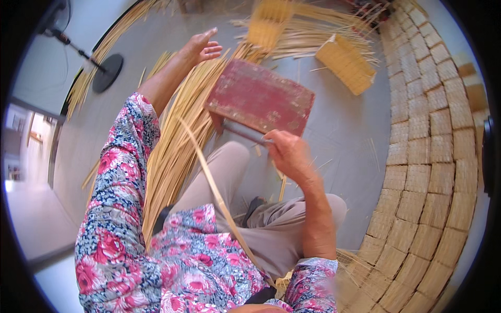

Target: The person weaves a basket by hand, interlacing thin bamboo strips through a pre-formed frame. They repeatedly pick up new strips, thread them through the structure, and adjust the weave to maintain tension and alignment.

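Observation:
My left hand (205, 49) is raised beyond the stool's left corner, palm turned inward, fingers apart and holding nothing. Near the front edge of a worn red wooden stool (262, 96), my right hand (287, 152) is closed, with a thin grey object (267, 140) showing at its fingertips; blur hides what it is. One long pale bamboo strip (213, 184) slants across my lap, from left of the stool down towards my right side, touching neither hand visibly. Left of the stool lies a thick bundle of split strips (172, 164) on the floor.
Woven yellow pieces (346, 64) and more strips (305, 39) lie beyond the stool. Stacked woven bamboo pieces (420, 176) line the right side. A black fan base (108, 73) stands at upper left. Thin offcuts are scattered on the grey floor (352, 144).

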The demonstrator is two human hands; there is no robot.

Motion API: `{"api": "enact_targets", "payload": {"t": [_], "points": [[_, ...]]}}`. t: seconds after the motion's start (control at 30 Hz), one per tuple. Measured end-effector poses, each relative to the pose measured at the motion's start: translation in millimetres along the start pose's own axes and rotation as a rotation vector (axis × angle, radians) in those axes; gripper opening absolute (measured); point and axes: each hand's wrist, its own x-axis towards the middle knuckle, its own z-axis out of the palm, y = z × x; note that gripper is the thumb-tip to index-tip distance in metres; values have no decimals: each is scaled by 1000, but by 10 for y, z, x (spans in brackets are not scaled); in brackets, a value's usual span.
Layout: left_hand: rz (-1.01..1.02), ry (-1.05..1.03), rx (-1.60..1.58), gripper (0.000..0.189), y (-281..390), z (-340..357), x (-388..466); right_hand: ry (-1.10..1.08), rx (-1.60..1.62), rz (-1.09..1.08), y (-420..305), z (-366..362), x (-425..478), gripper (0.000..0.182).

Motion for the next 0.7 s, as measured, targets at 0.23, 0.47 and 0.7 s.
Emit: {"api": "enact_targets", "payload": {"t": [0.23,0.47,0.7], "points": [[-363,107,239,37,-1929,-2221,-1227,-143,48,77,-66,50,-31,12],[777,-271,944,52,-1483,-1251,-2613,-195,27,154,193,20,63,19],[1013,-906,981,58,-1354,-125,-3211,-244,-59,60,183,-183,-186,17]]}}
